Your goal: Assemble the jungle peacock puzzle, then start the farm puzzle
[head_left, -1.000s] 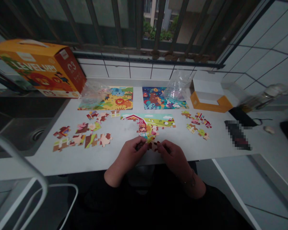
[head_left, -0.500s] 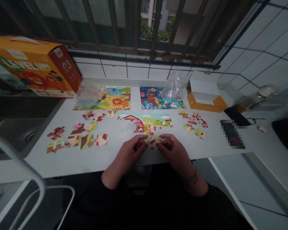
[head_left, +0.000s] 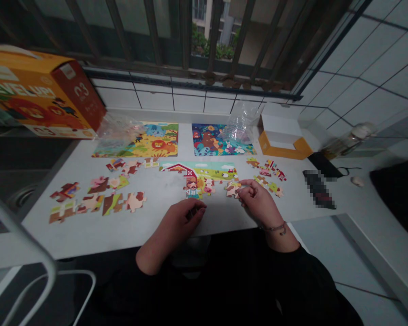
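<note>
My right hand (head_left: 261,203) pinches a puzzle piece (head_left: 233,189) with a brown-and-cream cow pattern between thumb and fingertips, just right of the partly joined puzzle (head_left: 221,171). That puzzle shows a red barn, a green field with sheep and, lower down, a figure in overalls (head_left: 192,188) beside a cow. My left hand (head_left: 187,216) rests below the figure, its fingers curled in toward the thumb, with nothing visible in them. Several loose puzzle pieces (head_left: 112,203) lie on the left of the white counter, and more loose pieces (head_left: 265,172) lie on the right.
Behind the pieces lie a lion picture (head_left: 161,146) and a dark blue animal picture (head_left: 207,140), both partly under clear plastic bags. An orange box (head_left: 37,97) stands back left beside a sink (head_left: 7,181); an open box tray (head_left: 284,147) and a bottle (head_left: 350,138) are back right.
My hands have parted. The right hand has carried the cow-patterned piece to the right and forward, while the left has let go of it and drawn slightly back. The view has shifted a little right.
</note>
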Demonstrator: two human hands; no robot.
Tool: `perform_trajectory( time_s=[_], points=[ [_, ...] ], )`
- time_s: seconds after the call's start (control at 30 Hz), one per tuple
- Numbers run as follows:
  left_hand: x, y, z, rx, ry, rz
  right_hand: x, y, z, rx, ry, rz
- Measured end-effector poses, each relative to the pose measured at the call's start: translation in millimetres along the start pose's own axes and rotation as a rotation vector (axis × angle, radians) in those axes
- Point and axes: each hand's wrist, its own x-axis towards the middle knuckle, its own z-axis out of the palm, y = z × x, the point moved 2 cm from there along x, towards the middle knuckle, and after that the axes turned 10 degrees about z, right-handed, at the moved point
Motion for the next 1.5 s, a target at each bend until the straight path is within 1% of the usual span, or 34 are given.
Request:
perform_trajectory(
  time_s=[0.13,0.33,0.43,0.53,0.63,0.77,0.9,0.97,1.1,1.17,1.3,1.5],
  points=[
    [0.3,-0.6,0.1,0.003,-0.003,0.033,-1.1,2.9,-1.2,0.035,0.010,0.022],
    [-1.0,-7.5,3.6,0.025,-0.003,0.051,-0.7,14.9,-9.8,0.057,0.109,0.095],
    [-1.1,-7.2,3.5,0.027,-0.008,0.055,1.0,19.9,-11.5,0.144,0.104,0.117],
    [-0.9,-5.9,2.9,0.030,-0.011,0.055,4.0,20.0,-10.2,0.256,0.079,0.117],
    [-0.6,-5.2,3.0,0.032,-0.014,0.056,7.7,15.5,-7.2,0.243,0.070,0.105],
    [-0.1,-4.2,3.1,0.041,-0.016,0.061,14.0,7.4,-2.4,0.153,0.091,0.090],
    [0.1,-3.7,2.7,0.048,-0.014,0.073,18.1,0.6,1.0,-0.003,0.134,0.070],
    [0.1,-3.9,2.6,0.049,-0.016,0.076,17.9,-2.9,1.4,-0.115,0.184,0.044],
    [0.2,-4.1,2.7,0.058,-0.013,0.079,15.2,-11.7,3.9,-0.388,0.330,-0.072],
    [0.0,-3.9,2.8,0.055,-0.016,0.081,14.1,-15.1,7.1,-0.497,0.380,-0.110],
    [-0.7,-4.0,3.1,0.051,-0.021,0.079,11.9,-19.3,14.8,-0.650,0.442,-0.120],
    [-1.0,-4.0,3.9,0.046,-0.010,0.106,7.1,-22.2,25.3,-0.834,0.503,-0.122]
  ],
)
